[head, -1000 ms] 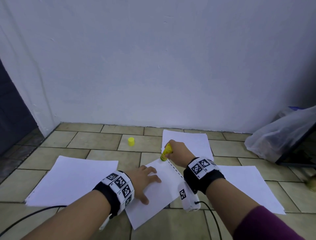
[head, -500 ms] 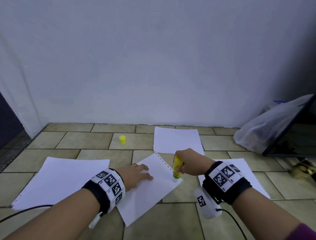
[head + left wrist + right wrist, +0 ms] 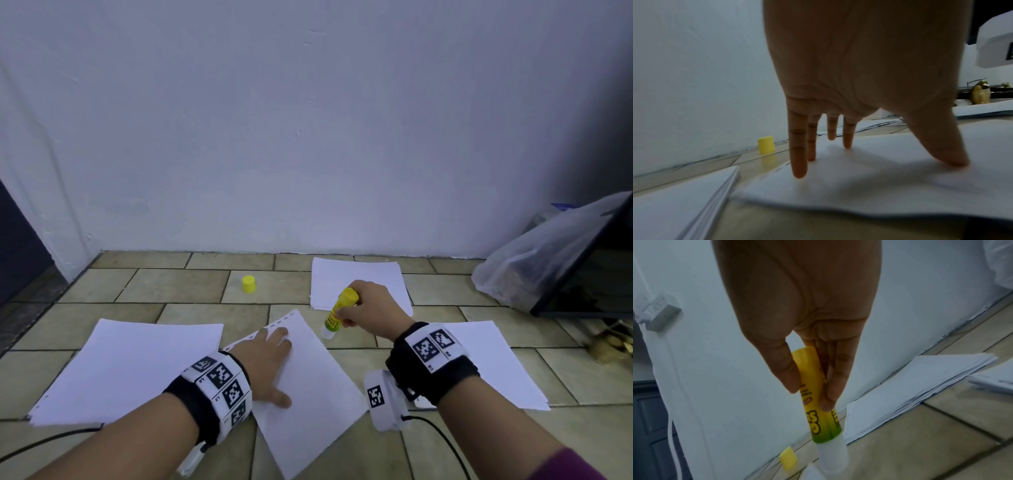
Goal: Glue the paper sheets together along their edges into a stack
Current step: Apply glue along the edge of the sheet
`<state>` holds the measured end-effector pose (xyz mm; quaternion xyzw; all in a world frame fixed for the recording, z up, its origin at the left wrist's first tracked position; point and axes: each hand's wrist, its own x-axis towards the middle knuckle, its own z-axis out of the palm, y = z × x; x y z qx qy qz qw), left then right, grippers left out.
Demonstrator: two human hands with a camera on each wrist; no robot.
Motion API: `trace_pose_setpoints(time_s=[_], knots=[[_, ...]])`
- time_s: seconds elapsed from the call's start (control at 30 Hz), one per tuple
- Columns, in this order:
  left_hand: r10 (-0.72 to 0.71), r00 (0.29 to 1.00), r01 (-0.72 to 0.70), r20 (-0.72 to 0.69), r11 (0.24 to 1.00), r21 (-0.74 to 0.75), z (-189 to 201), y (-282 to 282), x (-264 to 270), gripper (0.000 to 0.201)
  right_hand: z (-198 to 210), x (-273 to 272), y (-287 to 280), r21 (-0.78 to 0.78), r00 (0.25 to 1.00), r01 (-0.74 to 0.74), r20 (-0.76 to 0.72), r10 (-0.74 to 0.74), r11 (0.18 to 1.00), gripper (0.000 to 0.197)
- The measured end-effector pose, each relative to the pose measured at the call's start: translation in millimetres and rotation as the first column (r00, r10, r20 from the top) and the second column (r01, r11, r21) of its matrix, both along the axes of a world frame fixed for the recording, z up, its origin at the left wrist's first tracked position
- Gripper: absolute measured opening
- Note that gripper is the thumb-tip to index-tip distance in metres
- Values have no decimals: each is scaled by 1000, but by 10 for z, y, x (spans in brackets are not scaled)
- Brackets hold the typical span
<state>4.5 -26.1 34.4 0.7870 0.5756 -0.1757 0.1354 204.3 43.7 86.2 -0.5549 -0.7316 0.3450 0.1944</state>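
l hand [image 3: 270, 363] flat, fingers straight, pressing angled sheet [image 3: 318, 394] on tiled floor [image 3: 178, 287]. r hand [image 3: 370, 308] grips glue stick [image 3: 337, 313], tip down, just off sheet's far-right edge. yellow cap [image 3: 248, 284] apart, nr wall.

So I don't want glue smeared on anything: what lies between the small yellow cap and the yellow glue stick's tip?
In the head view, only bare floor tile separates small yellow cap from yellow glue stick.

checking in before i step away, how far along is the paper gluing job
Done: the yellow cap is off and standing on the floor tiles. In hand: the left hand lies flat on a single sheet, and the right hand grips the glue stick, tip down just off the sheet's edge. Left: loose paper piles at left, far and right; no finished stack is discernible.
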Motion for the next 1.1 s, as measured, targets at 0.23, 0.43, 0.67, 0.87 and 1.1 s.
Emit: trace_pose_setpoints(time_s=[0.23, 0.43, 0.67, 0.87, 1.1], knots=[[109, 994, -108, -10, 992, 64, -34, 31, 36, 86, -132, -346, 110, 39, 999, -13, 36, 12, 999, 24], [139, 990, -139, 4, 989, 52, -111, 25, 70, 89, -240, -662, 168, 58, 994, -97, 53, 94, 994, 21], [157, 987, -159, 32, 985, 71, -101, 40, 78, 83, -205, -680, 153, 62, 949, -237, 229, 217, 970, 31], [140, 989, -143, 37, 988, 66, -131, 72, 36, 87, -59, -232, -14, 29, 858, -338, 421, 295, 941, 34], [96, 995, -95, -26, 995, 28, -19, 154, -5, 49, 15, 350, -199, -57, 812, -316, 501, 300, 947, 29]])
